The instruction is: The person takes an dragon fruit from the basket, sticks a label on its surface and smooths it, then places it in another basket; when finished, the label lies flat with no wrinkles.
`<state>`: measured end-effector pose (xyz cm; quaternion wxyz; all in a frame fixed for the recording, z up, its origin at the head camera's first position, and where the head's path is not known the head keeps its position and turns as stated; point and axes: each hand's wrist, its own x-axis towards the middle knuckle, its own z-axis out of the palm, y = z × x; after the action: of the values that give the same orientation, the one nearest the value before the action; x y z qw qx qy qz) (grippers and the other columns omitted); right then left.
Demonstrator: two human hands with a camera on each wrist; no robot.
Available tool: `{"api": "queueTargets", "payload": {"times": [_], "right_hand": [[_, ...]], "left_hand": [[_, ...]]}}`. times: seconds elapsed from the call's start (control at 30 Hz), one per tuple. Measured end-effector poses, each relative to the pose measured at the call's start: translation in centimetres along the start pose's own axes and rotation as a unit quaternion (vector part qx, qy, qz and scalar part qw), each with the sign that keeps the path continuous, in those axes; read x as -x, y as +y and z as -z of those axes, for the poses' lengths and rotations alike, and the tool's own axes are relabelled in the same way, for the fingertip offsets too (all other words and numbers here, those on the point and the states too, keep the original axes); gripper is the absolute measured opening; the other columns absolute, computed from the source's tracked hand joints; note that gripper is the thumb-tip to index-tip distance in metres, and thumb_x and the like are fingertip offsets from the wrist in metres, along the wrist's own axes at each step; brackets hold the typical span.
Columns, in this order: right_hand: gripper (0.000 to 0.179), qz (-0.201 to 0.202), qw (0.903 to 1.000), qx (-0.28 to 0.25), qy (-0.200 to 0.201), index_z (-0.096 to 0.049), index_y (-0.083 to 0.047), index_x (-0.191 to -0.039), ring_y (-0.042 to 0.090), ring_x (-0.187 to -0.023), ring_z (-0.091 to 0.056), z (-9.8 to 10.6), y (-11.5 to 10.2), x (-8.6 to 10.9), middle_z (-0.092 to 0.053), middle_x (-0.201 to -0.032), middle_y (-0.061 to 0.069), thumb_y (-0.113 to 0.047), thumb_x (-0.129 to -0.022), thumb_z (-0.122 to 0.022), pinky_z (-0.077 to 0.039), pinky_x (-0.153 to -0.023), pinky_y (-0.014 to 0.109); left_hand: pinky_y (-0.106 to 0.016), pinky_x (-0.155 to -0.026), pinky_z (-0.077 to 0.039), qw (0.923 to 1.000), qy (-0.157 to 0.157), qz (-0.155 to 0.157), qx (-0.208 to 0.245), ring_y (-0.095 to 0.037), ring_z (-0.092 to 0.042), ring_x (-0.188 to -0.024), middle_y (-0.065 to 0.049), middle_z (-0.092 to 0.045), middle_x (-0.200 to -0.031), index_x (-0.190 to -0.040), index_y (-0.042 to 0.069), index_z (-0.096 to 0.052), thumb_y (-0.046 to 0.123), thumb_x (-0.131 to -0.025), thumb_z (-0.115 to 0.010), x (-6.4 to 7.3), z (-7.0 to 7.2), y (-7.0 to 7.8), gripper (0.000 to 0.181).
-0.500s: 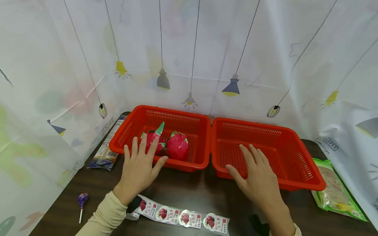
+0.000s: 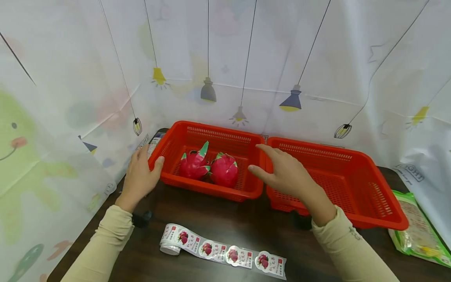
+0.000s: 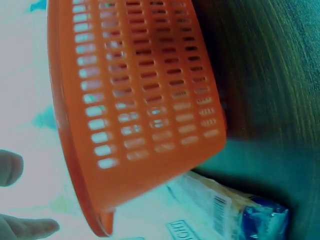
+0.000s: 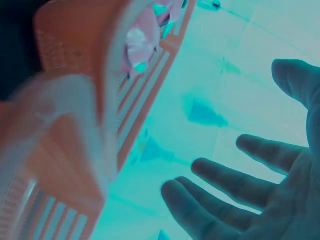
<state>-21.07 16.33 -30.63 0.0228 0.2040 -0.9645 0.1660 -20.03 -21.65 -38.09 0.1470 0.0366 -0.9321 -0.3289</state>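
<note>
Two red plastic baskets stand side by side on a dark table. In the left basket (image 2: 208, 191) lie two red dragon fruits, one with a long green leaf (image 2: 192, 164) and a rounder one (image 2: 225, 172). My left hand (image 2: 139, 178) is beside that basket's left end, thumb close to the rim, holding nothing. The left wrist view shows the slotted basket wall (image 3: 150, 160) next to the fingertips. My right hand (image 2: 287, 172) hovers where the two baskets meet, over the left side of the right basket (image 2: 327, 162). Its fingers are spread and hold nothing in the right wrist view.
A roll of dragon fruit labels (image 2: 170, 241) lies partly unrolled in front of the baskets. A green-edged clear bag (image 2: 419, 227) is at the right, and a printed packet (image 3: 220, 205) lies beside the left basket. A patterned white sheet (image 2: 225, 47) hangs behind.
My left hand has moved left, from in front of the fruits to the left basket's end. My right hand has moved left from over the right basket. The head view has shifted slightly.
</note>
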Motion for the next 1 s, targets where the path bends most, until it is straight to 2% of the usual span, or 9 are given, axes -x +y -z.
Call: {"api": "queueTargets", "payload": {"times": [0.07,0.17,0.3,0.43,0.53,0.73,0.9,1.0], "right_hand": [[0.077,0.009,0.9996,-0.011,-0.027,-0.04,-0.015,-0.156,0.041,-0.135,-0.054,-0.1,-0.6,-1.9,-0.055,-0.15,0.015,-0.059,-0.096,-0.06,-0.047,-0.105,0.063],[0.076,0.013,0.9972,-0.039,-0.062,-0.041,-0.013,-0.155,0.038,-0.128,-0.06,-0.9,-1.3,-4.5,-0.058,-0.146,0.016,-0.057,-0.095,-0.061,-0.05,-0.104,0.059],[0.077,0.01,0.9922,-0.064,-0.107,-0.04,-0.012,-0.155,0.037,-0.129,-0.059,-2.6,-1.9,-7.3,-0.056,-0.148,0.018,-0.058,-0.096,-0.06,-0.049,-0.107,0.057],[0.079,-0.004,0.9872,-0.057,-0.149,-0.039,-0.012,-0.155,0.036,-0.138,-0.051,-3.4,-2.5,-9.4,-0.051,-0.153,0.015,-0.058,-0.095,-0.06,-0.043,-0.113,0.057],[0.08,-0.013,0.9824,-0.037,-0.183,-0.037,-0.011,-0.156,0.036,-0.142,-0.045,-3.3,-3.1,-10.8,-0.047,-0.156,0.015,-0.057,-0.095,-0.06,-0.04,-0.115,0.057],[0.082,-0.012,0.9666,0.008,-0.256,-0.033,-0.011,-0.158,0.035,-0.147,-0.039,-3.3,-4.4,-13.1,-0.043,-0.159,0.012,-0.053,-0.095,-0.064,-0.037,-0.119,0.056],[0.084,-0.017,0.9553,0.022,-0.294,-0.033,-0.015,-0.159,0.035,-0.149,-0.035,-4.1,-4.7,-14.5,-0.04,-0.161,0.012,-0.052,-0.092,-0.068,-0.034,-0.12,0.057],[0.086,-0.03,0.9475,0.025,-0.317,-0.033,-0.015,-0.159,0.035,-0.147,-0.035,-5.0,-4.4,-15.0,-0.04,-0.16,0.014,-0.051,-0.09,-0.071,-0.036,-0.118,0.057]], "left_hand": [[-0.071,-0.115,-0.028,0.9994,-0.023,0.016,0.018,-0.054,-0.035,-0.142,-0.034,-0.031,-0.158,-0.157,-0.005,-0.027,0.032,-0.105,-0.048,-0.5,0.4,-0.5,0.068],[-0.065,-0.117,-0.03,0.9982,-0.038,0.025,0.038,-0.053,-0.039,-0.141,-0.034,-0.038,-0.155,-0.154,-0.009,-0.033,0.026,-0.106,-0.045,-1.1,0.6,-1.0,0.06],[-0.061,-0.112,-0.041,0.9972,-0.034,0.026,0.061,-0.049,-0.054,-0.129,-0.034,-0.052,-0.145,-0.148,-0.009,-0.044,0.018,-0.105,-0.045,-1.5,0.6,-1.6,0.052],[-0.057,-0.108,-0.045,0.996,-0.029,0.034,0.077,-0.045,-0.058,-0.125,-0.032,-0.056,-0.142,-0.145,-0.008,-0.049,0.012,-0.102,-0.046,-1.8,0.3,-2.2,0.047],[-0.056,-0.108,-0.047,0.9954,-0.026,0.041,0.083,-0.043,-0.058,-0.125,-0.031,-0.055,-0.144,-0.145,-0.007,-0.05,0.01,-0.102,-0.047,-1.9,0.2,-2.6,0.047],[-0.055,-0.101,-0.051,0.9939,-0.028,0.05,0.095,-0.04,-0.061,-0.114,-0.031,-0.056,-0.142,-0.146,-0.007,-0.049,0.011,-0.102,-0.049,-1.6,0.2,-2.9,0.048],[-0.059,-0.106,-0.047,0.994,-0.031,0.056,0.089,-0.044,-0.058,-0.126,-0.03,-0.052,-0.147,-0.147,-0.005,-0.048,0.013,-0.102,-0.048,-1.2,0.1,-2.7,0.049],[-0.061,-0.105,-0.047,0.9942,-0.031,0.058,0.085,-0.045,-0.057,-0.128,-0.029,-0.052,-0.148,-0.148,-0.003,-0.048,0.014,-0.102,-0.049,-1.0,0.0,-2.5,0.049]]}}
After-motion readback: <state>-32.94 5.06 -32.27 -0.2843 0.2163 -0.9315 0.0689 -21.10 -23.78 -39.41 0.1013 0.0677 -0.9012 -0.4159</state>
